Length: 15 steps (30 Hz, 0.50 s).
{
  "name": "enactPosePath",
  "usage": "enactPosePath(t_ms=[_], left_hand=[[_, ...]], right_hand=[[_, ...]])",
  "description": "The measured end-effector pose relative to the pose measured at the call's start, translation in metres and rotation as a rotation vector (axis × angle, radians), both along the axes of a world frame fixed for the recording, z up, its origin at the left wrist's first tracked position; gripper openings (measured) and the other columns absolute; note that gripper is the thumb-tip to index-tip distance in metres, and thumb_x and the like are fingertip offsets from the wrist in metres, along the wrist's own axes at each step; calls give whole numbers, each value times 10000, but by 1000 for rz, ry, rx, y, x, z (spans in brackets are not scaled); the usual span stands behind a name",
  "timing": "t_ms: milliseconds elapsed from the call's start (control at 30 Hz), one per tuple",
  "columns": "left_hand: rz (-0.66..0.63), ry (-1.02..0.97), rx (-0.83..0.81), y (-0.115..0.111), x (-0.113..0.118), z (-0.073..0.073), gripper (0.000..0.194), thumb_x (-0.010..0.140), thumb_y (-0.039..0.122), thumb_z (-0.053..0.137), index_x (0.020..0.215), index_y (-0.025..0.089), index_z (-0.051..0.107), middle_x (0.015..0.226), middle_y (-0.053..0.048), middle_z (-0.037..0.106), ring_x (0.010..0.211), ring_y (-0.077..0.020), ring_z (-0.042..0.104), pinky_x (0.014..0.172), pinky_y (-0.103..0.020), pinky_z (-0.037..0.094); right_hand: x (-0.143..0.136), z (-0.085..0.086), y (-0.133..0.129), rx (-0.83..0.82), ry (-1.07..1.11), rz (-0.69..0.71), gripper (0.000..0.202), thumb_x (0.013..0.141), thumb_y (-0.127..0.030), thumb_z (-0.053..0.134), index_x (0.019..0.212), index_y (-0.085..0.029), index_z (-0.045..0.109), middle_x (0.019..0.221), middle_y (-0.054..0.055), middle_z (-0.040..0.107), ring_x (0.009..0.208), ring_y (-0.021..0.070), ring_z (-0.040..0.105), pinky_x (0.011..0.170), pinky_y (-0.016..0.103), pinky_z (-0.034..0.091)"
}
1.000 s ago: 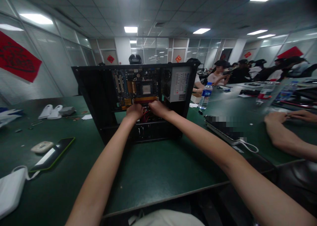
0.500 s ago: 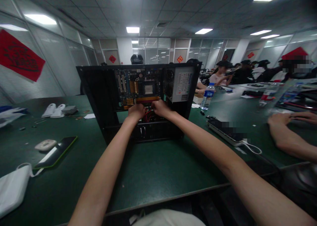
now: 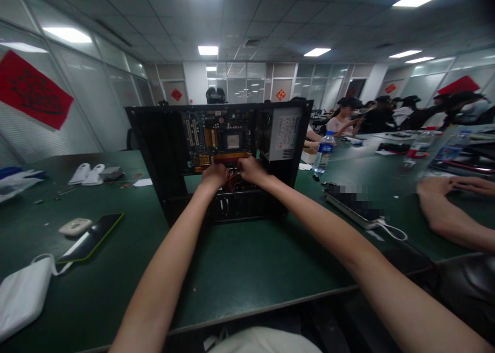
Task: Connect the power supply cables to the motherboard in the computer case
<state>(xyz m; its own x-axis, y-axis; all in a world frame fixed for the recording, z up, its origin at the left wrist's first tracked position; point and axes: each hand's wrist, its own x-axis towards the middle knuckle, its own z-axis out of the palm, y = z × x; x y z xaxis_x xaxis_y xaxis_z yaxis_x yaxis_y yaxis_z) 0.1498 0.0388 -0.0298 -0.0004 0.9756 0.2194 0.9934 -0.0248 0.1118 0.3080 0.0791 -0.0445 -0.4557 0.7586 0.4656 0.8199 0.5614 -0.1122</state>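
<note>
An open black computer case (image 3: 154,157) stands on the green table in front of me. Inside it are a motherboard (image 3: 232,140) and, at the upper right, a power supply (image 3: 286,134). My left hand (image 3: 215,177) is closed at the board's lower edge, just under the yellow and red memory slots (image 3: 232,157). Beside it my right hand (image 3: 250,170) is also closed, a small gap between them. Red and dark cables (image 3: 232,180) hang in that gap. The fingertips of both hands face away, so what they grip is hidden.
To the left lie a phone (image 3: 93,238), a white power bank (image 3: 25,296) and white shoe-like items (image 3: 87,173). A water bottle (image 3: 325,152) and a phone with a white cable (image 3: 351,204) are on the right. Another person's forearm (image 3: 444,214) rests at the far right.
The view has shifted very slightly. Both hands stay closed at the same spot by the memory slots, with no clear movement of the case or cables.
</note>
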Motion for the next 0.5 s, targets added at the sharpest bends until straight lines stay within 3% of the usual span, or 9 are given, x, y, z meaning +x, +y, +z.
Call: enactPosePath(t_ms=[133, 233, 400, 500], left_hand=[[-23, -16, 17, -5, -7, -1, 439, 1005, 385, 408, 1144, 142, 747, 1165, -216, 731, 1086, -333, 699, 900, -401, 533], [-84, -30, 46, -10, -13, -4, 423, 998, 379, 425, 1086, 139, 762, 1130, -200, 743, 1058, -326, 703, 876, -385, 523], [-238, -51, 94, -17, -18, -8, 375, 1006, 339, 432, 1005, 174, 768, 1057, -120, 769, 989, -240, 703, 839, -307, 490], [-275, -70, 104, -17, -17, -9, 390, 1013, 349, 429, 950, 166, 768, 993, -119, 772, 921, -238, 701, 806, -316, 480]], right_hand=[[-2, 5, -8, 50, -11, 1, 238, 944, -148, 507, 1098, -97, 681, 1036, 172, 731, 948, 254, 689, 811, 315, 496], [-3, 6, -17, 144, -19, 89, 228, 984, -193, 476, 1067, -120, 675, 1051, 158, 720, 1002, 260, 664, 855, 346, 500], [21, 12, -57, 658, -5, 501, 178, 978, -188, 509, 965, -138, 679, 1002, 129, 725, 1025, 244, 647, 872, 375, 535], [62, 35, -90, 1015, 44, 657, 123, 936, -202, 600, 1037, -203, 670, 1032, 59, 736, 1071, 216, 659, 871, 368, 558]])
